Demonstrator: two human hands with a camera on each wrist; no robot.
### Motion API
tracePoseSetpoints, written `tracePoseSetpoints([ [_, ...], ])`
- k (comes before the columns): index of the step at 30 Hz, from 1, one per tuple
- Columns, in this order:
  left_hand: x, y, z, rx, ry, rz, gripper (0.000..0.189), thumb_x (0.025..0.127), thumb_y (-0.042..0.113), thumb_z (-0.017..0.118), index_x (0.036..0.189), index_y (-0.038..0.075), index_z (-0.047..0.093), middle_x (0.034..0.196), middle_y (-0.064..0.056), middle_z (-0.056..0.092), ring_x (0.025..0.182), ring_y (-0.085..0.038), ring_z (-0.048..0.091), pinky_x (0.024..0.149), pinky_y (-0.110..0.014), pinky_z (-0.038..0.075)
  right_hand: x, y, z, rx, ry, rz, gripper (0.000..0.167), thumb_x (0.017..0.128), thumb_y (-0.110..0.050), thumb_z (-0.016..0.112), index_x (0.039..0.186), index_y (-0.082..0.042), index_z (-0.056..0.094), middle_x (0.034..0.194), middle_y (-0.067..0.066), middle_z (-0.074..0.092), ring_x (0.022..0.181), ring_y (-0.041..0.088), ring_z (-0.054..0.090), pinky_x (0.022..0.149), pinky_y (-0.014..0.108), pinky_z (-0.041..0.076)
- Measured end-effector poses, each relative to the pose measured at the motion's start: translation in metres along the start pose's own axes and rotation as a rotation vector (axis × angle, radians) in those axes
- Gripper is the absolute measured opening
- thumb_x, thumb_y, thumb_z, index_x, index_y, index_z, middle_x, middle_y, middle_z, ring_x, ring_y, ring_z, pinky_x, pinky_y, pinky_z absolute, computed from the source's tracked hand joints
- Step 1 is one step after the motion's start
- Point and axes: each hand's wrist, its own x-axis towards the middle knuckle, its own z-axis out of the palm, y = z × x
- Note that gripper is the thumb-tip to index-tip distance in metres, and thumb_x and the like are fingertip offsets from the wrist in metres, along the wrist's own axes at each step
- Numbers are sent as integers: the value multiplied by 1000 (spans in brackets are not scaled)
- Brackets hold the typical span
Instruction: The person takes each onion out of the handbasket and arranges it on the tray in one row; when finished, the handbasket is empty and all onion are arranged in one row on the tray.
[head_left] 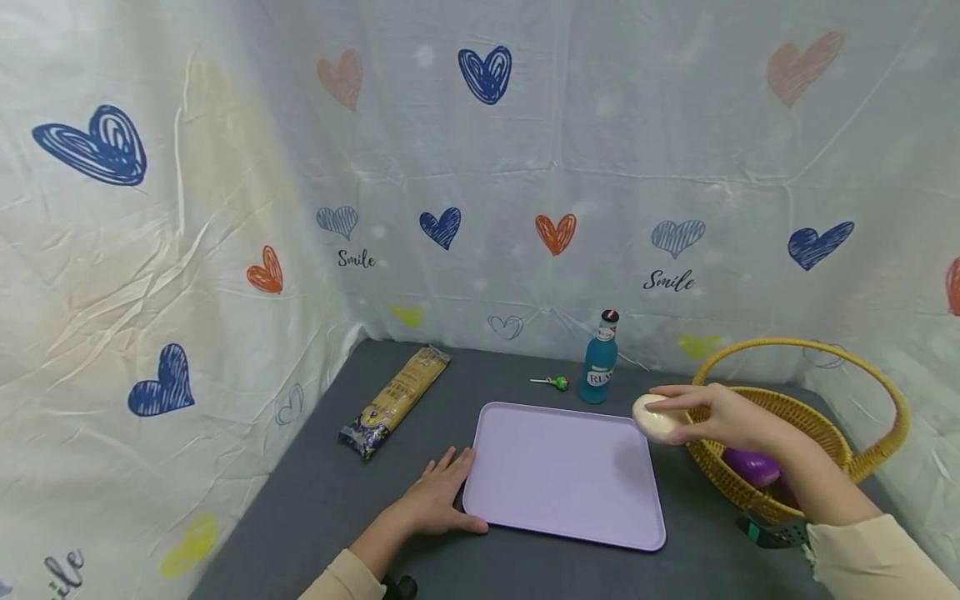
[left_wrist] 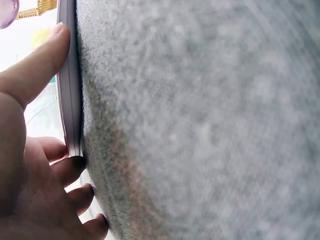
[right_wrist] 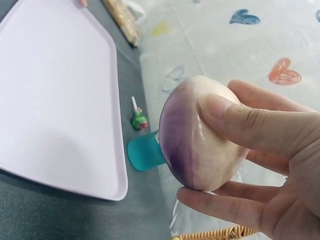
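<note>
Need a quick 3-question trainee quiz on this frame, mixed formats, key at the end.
1. True or false: the right hand holds a cream and purple turnip in its fingers.
2. What does the left hand touch? A) the pasta packet B) the lilac tray C) the blue bottle
3. Fill in: a purple thing lies inside the wicker ____.

Key:
1. True; thumb and fingers curl round it, and it sits near the tray's far right corner.
2. B; the fingers rest flat on the grey table against the tray's left edge.
3. basket.
</note>
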Motion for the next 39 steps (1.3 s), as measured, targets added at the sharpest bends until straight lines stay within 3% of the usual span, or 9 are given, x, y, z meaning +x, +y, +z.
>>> tracePoseSetpoints([
  [12,-1,-3,1,-9,11,7,118,76,66,78,162,11,19,169,-6,18,157,-35,8,123,-62,10,9,-4,4,5,-8,-23,46,86,-32,79,130,-22,71,146,21,55,132,51,49,91,22,52],
  [19,-1,-2,1,-14,3,-2,119,75,66,78,162,11,19,170,-6,18,157,-34,7,123,-62,9,13,-6,7,17,-15,-16,46,86,-32,80,130,-22,71,147,20,55,134,51,48,94,33,55],
  [24,0,-1,1,-11,1,-5,119,75,67,77,163,12,19,170,-6,18,157,-34,7,123,-62,9,16,-10,8,-4,-3,-21,46,85,-34,80,129,-22,72,145,19,57,132,50,50,91,23,52],
  [32,0,0,0,10,3,11,119,75,66,78,162,10,19,169,-7,19,157,-35,10,123,-63,12,22,-16,10,10,-16,-57,48,85,-32,80,130,-19,71,146,19,56,133,49,50,93,23,51],
  [39,-1,2,-2,8,-1,13,119,76,64,78,162,8,19,169,-9,19,157,-36,11,122,-63,12,28,-18,13,44,-32,-41,48,85,-31,80,131,-20,70,147,18,56,135,49,48,93,19,49],
])
